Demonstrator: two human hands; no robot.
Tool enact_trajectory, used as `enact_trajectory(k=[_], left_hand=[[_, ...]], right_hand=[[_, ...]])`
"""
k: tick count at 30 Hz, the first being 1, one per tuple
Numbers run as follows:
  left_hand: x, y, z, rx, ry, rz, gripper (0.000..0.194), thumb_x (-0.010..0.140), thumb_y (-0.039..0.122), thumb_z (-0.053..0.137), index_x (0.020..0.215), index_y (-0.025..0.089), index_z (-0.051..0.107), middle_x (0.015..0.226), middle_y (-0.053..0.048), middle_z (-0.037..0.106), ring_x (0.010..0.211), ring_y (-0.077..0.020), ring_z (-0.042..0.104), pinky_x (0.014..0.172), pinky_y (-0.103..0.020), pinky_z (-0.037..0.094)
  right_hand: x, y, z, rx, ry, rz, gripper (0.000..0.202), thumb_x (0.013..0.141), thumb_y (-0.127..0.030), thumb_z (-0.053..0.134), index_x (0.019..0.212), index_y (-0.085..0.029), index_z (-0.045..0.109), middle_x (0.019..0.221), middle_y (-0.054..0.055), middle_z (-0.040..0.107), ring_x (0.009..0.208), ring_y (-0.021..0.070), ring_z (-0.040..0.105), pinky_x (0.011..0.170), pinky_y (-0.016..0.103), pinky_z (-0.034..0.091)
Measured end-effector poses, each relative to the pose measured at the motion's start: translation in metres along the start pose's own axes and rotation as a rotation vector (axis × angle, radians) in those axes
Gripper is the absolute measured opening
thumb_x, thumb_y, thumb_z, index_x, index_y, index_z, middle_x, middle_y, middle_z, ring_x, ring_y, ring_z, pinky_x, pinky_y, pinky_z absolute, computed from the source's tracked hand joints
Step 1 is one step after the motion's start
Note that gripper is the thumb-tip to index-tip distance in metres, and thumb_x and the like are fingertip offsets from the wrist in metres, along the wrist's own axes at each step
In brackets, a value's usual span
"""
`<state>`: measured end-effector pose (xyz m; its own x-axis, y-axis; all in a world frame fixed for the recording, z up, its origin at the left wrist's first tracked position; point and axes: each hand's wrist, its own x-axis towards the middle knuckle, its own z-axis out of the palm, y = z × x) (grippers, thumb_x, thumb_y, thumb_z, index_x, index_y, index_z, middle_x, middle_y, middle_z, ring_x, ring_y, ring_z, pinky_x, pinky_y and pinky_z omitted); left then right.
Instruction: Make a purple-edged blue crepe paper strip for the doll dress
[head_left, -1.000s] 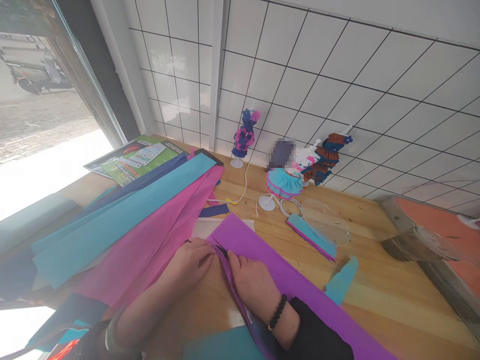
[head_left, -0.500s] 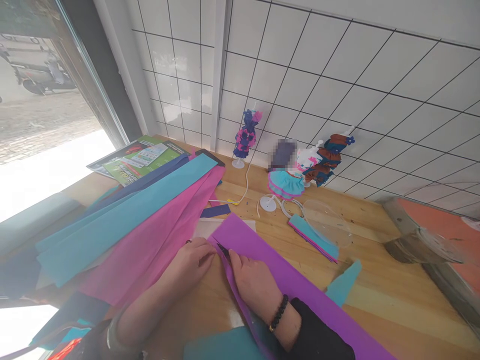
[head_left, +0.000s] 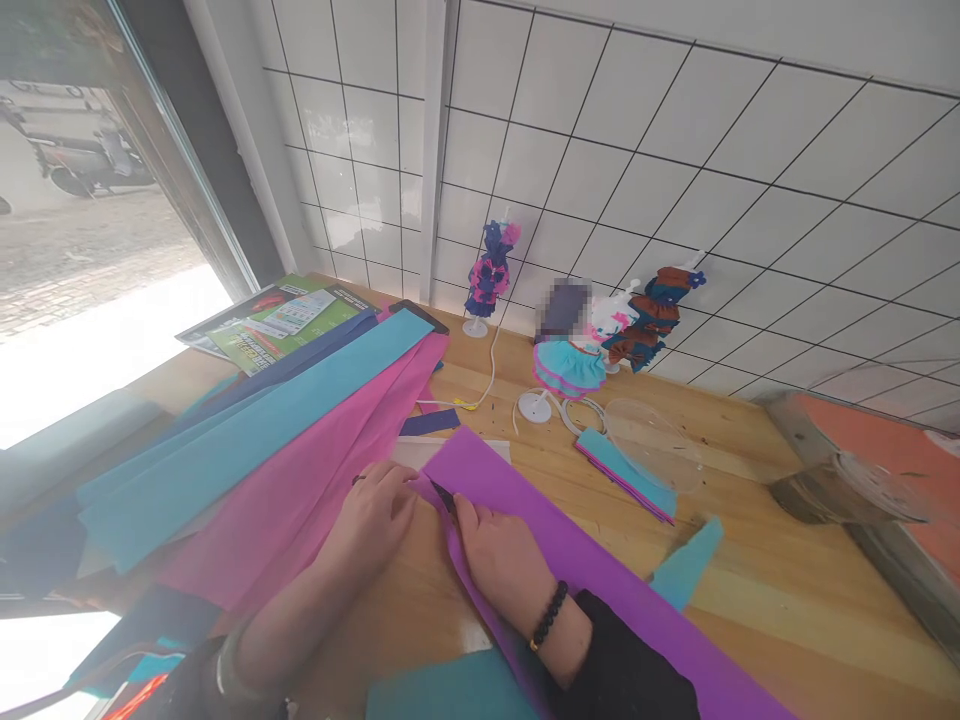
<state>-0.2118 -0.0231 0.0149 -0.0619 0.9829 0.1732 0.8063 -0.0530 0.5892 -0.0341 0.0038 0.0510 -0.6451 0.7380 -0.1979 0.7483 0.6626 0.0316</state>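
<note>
A long purple sheet of crepe-like paper lies diagonally across the wooden table. My right hand is closed around scissors, whose dark blades sit at the sheet's near edge, where a narrow strip separates from it. The scissors' handles are hidden in my palm. At the sheet's far left corner, my left hand pinches the paper's edge between thumb and fingers. Teal paper lies below my hands.
Pink paper and light blue paper lie stacked at left. Small dress forms, including a navy-pink one, stand by the tiled wall. Folded strips, a teal scrap and a clear cup are at right.
My left hand has shifted slightly up and left along the paper's edge. My right hand and the scissors have moved slightly left and up.
</note>
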Motion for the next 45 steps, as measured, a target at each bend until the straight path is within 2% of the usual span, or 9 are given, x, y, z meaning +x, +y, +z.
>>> enact_trajectory(k=[15, 21, 31, 45], left_hand=[[0.003, -0.003, 0.002, -0.04, -0.015, -0.073, 0.024, 0.076, 0.019, 0.044, 0.097, 0.022, 0.054, 0.103, -0.004, 0.06, 0.098, -0.0218, 0.052, 0.082, -0.036, 0.04], [0.006, -0.003, 0.002, -0.092, 0.011, -0.113, 0.033, 0.078, 0.024, 0.044, 0.11, 0.022, 0.051, 0.106, -0.005, 0.06, 0.097, -0.0217, 0.053, 0.081, -0.035, 0.043], [0.012, -0.001, 0.007, -0.19, -0.017, -0.174, 0.04, 0.078, 0.024, 0.043, 0.119, 0.024, 0.041, 0.088, -0.001, 0.06, 0.079, -0.0172, 0.057, 0.072, -0.031, 0.043], [0.014, 0.005, 0.011, -0.25, -0.005, -0.243, 0.04, 0.08, 0.024, 0.039, 0.119, 0.019, 0.04, 0.08, -0.002, 0.06, 0.082, -0.0204, 0.058, 0.074, -0.035, 0.043]], right_hand=[[0.007, 0.0, 0.01, -0.03, 0.052, -0.053, 0.036, 0.084, -0.011, 0.038, 0.12, -0.011, 0.043, 0.079, 0.01, 0.063, 0.066, 0.0201, 0.062, 0.051, 0.029, 0.045], [0.005, 0.001, 0.009, -0.01, 0.036, -0.029, 0.035, 0.084, -0.011, 0.038, 0.119, -0.013, 0.045, 0.082, 0.01, 0.064, 0.068, 0.0193, 0.062, 0.052, 0.027, 0.044], [0.001, 0.004, 0.004, -0.018, 0.031, -0.055, 0.034, 0.085, -0.012, 0.038, 0.118, -0.013, 0.044, 0.083, 0.011, 0.064, 0.07, 0.0188, 0.063, 0.053, 0.026, 0.043], [0.002, 0.003, 0.005, 0.009, 0.048, -0.027, 0.03, 0.084, -0.011, 0.038, 0.112, -0.014, 0.047, 0.081, 0.009, 0.064, 0.066, 0.0207, 0.062, 0.05, 0.029, 0.042]])
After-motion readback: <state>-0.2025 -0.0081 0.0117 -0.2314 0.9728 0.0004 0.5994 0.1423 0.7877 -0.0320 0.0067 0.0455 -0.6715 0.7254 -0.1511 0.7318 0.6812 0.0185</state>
